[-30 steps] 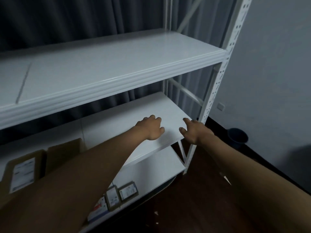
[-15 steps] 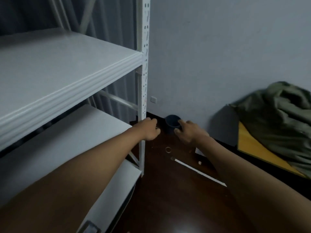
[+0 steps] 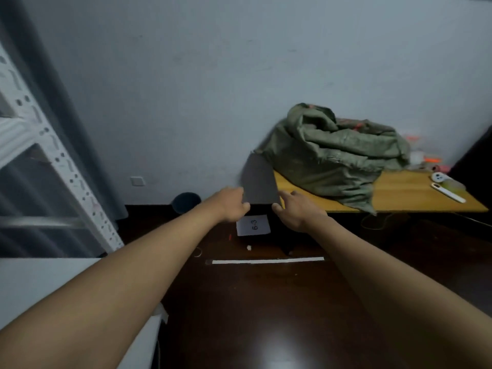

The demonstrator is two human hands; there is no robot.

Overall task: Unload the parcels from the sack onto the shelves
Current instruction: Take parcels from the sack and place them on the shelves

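With both your left hand (image 3: 234, 206) and right hand (image 3: 295, 211) empty, fingers loosely curled, the slack sack (image 3: 335, 153) may slide off the bench (image 3: 415, 198) if you pull its cloth.

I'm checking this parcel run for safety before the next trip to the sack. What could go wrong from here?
1. The crumpled green woven sack slumps at the front corner of the yellow wooden table, a flap hanging over the edge; pulling on it might drag it off.
2. A white paper sheet and small scraps lie on the dark glossy floor toward the table, a possible slip.
3. Both the left hand and right hand are empty.
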